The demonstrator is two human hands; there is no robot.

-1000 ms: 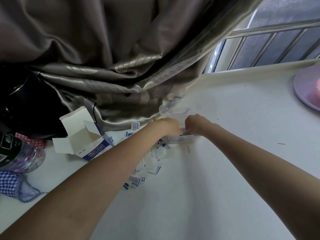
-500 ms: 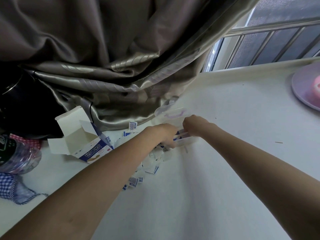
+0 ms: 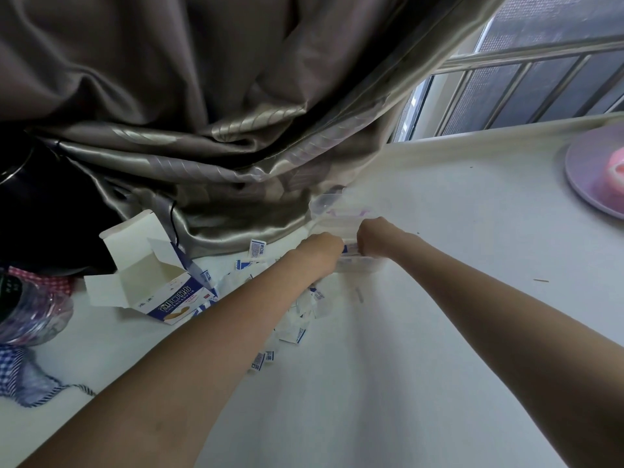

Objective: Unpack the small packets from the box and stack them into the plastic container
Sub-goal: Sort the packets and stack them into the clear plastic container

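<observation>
Over the clear plastic container, both hands pinch white-and-blue small packets; exact grips unclear.

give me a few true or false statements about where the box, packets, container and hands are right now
1. The box lies open on the table, left of the hands. True.
2. Both hands are at the container. True: the left hand and right hand meet at its near edge.
3. All packets are already in the container. False: many packets lie loose on the table, under and beside the left forearm.
4. The container stands right of the purple plate. False: the plate is far to its right, at the picture's edge.
5. The curtain hangs behind the box. True.
</observation>
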